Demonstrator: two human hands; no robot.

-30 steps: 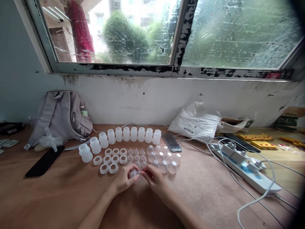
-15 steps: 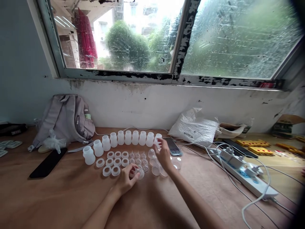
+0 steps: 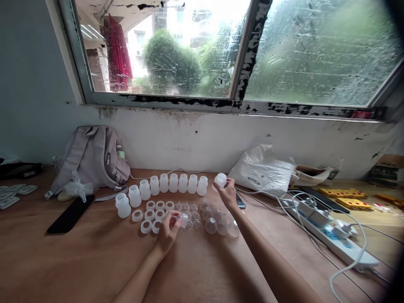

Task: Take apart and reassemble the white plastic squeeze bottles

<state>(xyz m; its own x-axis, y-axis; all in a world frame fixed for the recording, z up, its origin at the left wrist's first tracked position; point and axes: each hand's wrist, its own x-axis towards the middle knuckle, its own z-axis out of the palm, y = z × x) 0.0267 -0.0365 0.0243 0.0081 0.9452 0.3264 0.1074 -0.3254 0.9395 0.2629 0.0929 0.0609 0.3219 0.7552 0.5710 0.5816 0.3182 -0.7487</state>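
My right hand (image 3: 227, 194) is closed around a frosted white plastic bottle (image 3: 220, 180), raised beyond the right end of a curved row of similar bottles (image 3: 173, 183). Between the fingers of my left hand (image 3: 167, 233) is a small clear plastic cap-like piece (image 3: 184, 221), partly covered by the fingers. Just left of that hand lie several frosted screw rings (image 3: 146, 227). Small clear nipple-like parts (image 3: 186, 206) sit behind it. Clear domed covers (image 3: 211, 226) stand in a group between my hands, some hidden by my right wrist.
A phone (image 3: 240, 201) lies partly hidden behind my right forearm. At the right, a white power strip (image 3: 334, 240) trails loose cables. Along the wall are a silver-white bag (image 3: 261, 168) and a grey backpack (image 3: 94, 155), with a black flat case (image 3: 71, 214) in front.
My right hand has taken the rightmost bottle and lifted it away from the row. My left hand has turned its clear piece slightly. The camera view has shifted a little.
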